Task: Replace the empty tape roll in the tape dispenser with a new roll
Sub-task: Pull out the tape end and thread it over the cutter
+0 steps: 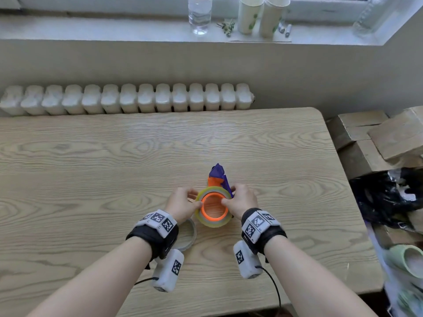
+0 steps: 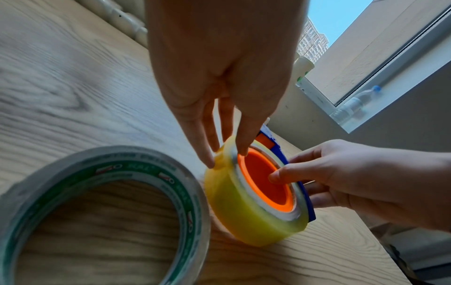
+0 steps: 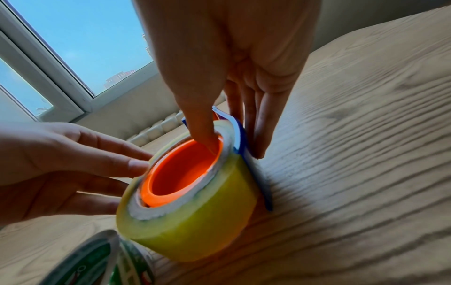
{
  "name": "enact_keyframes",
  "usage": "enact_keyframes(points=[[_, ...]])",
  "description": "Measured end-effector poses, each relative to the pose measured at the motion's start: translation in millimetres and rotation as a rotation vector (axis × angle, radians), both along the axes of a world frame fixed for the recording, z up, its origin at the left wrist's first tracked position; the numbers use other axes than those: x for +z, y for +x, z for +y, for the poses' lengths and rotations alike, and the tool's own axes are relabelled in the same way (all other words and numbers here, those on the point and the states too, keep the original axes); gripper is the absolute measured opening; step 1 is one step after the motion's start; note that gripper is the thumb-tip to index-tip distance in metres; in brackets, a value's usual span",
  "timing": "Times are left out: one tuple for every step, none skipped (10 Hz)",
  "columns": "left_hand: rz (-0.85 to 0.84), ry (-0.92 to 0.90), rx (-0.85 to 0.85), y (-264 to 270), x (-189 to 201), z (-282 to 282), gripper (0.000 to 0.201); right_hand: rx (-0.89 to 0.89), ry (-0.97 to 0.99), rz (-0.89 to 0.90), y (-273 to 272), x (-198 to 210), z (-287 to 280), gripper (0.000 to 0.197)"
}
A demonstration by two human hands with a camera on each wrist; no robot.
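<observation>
Tape dispenser mostly covered, empty roll half out of sight
In the head view the tape dispenser shows only its purple-and-orange tip; the new roll, left hand and right hand cover the rest. The empty roll lies half under the left wrist (both wrist views cut it off at the edge), its green print too blurred to read.

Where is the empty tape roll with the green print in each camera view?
Head: lower centre, empty roll flat on the table, partly hidden by the left wristband.
Left wrist: fills the bottom left.
Right wrist: bottom-left edge, cut off.
Shared landmark: yellow tape roll beside it.
</observation>
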State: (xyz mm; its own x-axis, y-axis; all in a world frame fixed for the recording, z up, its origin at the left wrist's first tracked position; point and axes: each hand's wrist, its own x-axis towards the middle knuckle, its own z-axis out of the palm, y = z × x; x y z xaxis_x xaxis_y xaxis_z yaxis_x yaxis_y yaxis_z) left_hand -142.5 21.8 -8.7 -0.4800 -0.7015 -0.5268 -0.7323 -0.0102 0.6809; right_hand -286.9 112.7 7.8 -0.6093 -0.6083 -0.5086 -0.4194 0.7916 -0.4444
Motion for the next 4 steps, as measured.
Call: enact_keyframes(points=[[-0.004,0.022,-0.027,1.3,-0.9,0.4,0.029,0.015,0.027,-0.012,0.1,-1.5,0.0,0.035],[0.024,0.061,-0.035,3.0,-3.8,0.1,0.027,0.014,0.022,-0.024,-0.1,-2.7,0.4,0.035],[0.036,0.101,-0.063,4.1,-1.9,1.4,0.034,-0.004,0.023,-0.061,0.2,-0.4,2.5,0.04],[0.047,0.14,-0.085,4.3,1.7,-0.9,0.046,0.015,0.003,-0.144,1.4,-2.7,6.1,0.053]])
